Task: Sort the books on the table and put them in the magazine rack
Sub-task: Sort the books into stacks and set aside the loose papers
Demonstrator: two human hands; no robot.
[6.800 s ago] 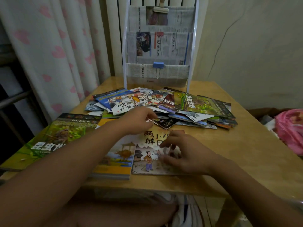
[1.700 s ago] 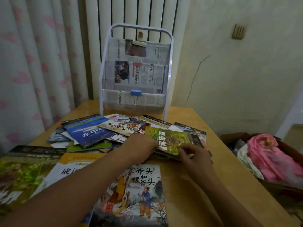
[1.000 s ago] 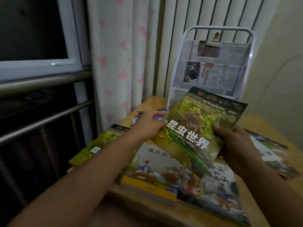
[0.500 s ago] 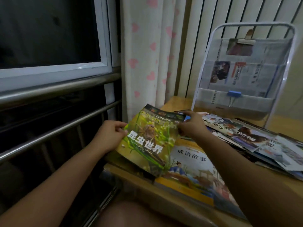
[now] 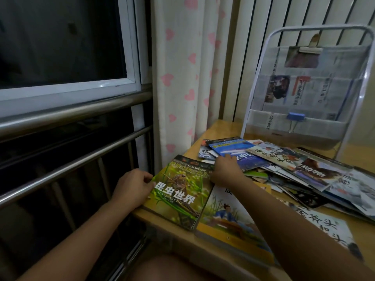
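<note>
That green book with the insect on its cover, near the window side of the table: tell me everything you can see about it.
The green insect book is a thin, glossy softcover showing a brownish insect among grass blades, with large white Chinese characters and small Latin lettering along a dark top band. It lies flat, face up, at the table's left front corner, on top of a like-sized book. The left hand grips its left edge; the right hand rests on its upper right corner. Its right edge adjoins a yellow-bordered storybook.
</note>
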